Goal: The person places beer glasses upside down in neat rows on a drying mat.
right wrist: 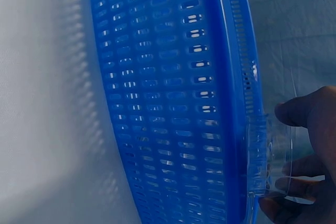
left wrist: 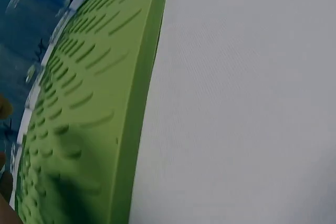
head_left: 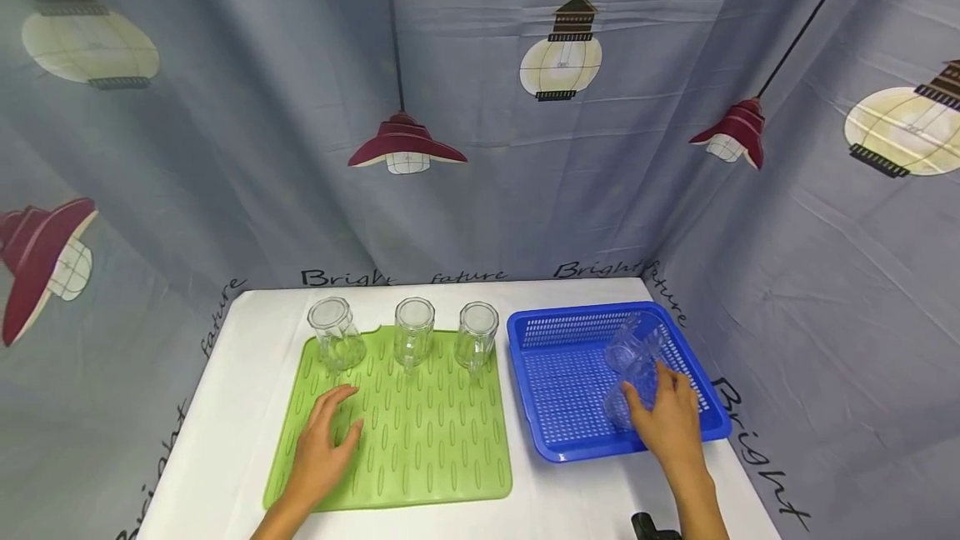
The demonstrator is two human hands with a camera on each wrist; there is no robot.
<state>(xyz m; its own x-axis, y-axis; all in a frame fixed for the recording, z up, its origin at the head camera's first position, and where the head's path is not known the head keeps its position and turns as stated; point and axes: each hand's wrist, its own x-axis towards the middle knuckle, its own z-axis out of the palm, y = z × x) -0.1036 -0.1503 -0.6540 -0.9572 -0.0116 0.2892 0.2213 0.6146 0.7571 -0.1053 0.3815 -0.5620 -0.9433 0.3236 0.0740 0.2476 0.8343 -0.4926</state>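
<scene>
1. Clear glass sits between thumb and fingers of the right hand (head_left: 671, 419): the glass (right wrist: 270, 156) is pinched from opposite sides, probably because that clasp suits a smooth, round wall.
2. It is at the near right of the blue basket (head_left: 558, 394), whose walls likely keep the other glasses (head_left: 622, 352) from rolling away; these overlap too much to count.
3. Three glass mugs (head_left: 414, 332) stand along the far edge of the green mat (head_left: 435, 465), seemingly base up, perhaps for steadiness on their wide rims. Spacing leaves each apart from its neighbour.
4. Over the mat's left part, the left hand (head_left: 318, 444) has thumb and fingers spread and holds nothing.
5. From the right wrist, the pinched glass shows above the basket's rim, fingers included; the head view hides part of that grasp. Only the left wrist view shows the mat's raised side against the white tabletop (left wrist: 241, 98).
</scene>
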